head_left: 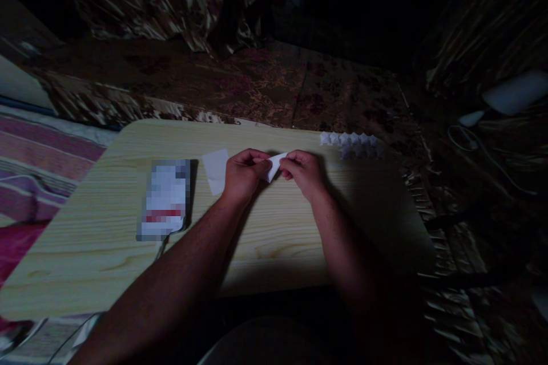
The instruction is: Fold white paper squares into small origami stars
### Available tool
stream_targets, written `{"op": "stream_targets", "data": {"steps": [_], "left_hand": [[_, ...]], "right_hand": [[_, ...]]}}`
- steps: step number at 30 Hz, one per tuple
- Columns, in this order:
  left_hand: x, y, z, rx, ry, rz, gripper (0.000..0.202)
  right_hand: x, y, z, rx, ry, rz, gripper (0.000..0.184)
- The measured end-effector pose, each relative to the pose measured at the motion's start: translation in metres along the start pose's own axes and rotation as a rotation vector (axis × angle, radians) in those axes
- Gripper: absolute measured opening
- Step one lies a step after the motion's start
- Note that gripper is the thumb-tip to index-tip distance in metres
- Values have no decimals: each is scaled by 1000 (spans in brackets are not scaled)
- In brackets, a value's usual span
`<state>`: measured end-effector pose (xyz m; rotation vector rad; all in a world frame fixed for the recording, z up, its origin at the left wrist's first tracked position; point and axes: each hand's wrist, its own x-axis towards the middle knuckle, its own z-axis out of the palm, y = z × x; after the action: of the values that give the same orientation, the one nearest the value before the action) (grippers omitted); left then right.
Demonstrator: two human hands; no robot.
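We take the wood-grain table (278, 234) as our landmark. The folded white paper (277, 166) is over the middle of its far half. Our left hand (244, 175) pinches the paper's left side between thumb and fingers, and our right hand (305, 172) pinches its upper right corner; both grips are narrow.

Left of the table's middle lies a flat white sheet (215, 171), just beside our left hand. On the table's left half is a phone-like device (165, 197) with a cable (160, 250). Two rows of small folded-paper shapes (354, 139) stand by the table's far right edge.

We judge that uneven pulling could skew the crease or tear the paper. The dim light could hide a misaligned edge, and a careless right elbow or sleeve could scatter the rows.
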<state>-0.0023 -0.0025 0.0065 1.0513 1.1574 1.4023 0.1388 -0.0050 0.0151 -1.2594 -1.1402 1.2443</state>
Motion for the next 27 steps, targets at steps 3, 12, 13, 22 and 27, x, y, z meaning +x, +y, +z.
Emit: {"op": "stream_targets", "data": {"steps": [3, 12, 13, 22, 27], "left_hand": [[0, 0, 0, 0, -17, -4, 18], [0, -1, 1, 34, 5, -15, 21], [0, -1, 1, 34, 3, -11, 22], [-5, 7, 4, 45, 1, 37, 27], [-6, 9, 5, 71, 6, 43, 24]], "right_hand": [[1, 1, 1, 4, 27, -1, 14], [1, 3, 2, -23, 22, -70, 17], [1, 4, 2, -22, 21, -73, 17], [0, 2, 2, -33, 1, -25, 17], [0, 4, 1, -71, -53, -21, 18]]}}
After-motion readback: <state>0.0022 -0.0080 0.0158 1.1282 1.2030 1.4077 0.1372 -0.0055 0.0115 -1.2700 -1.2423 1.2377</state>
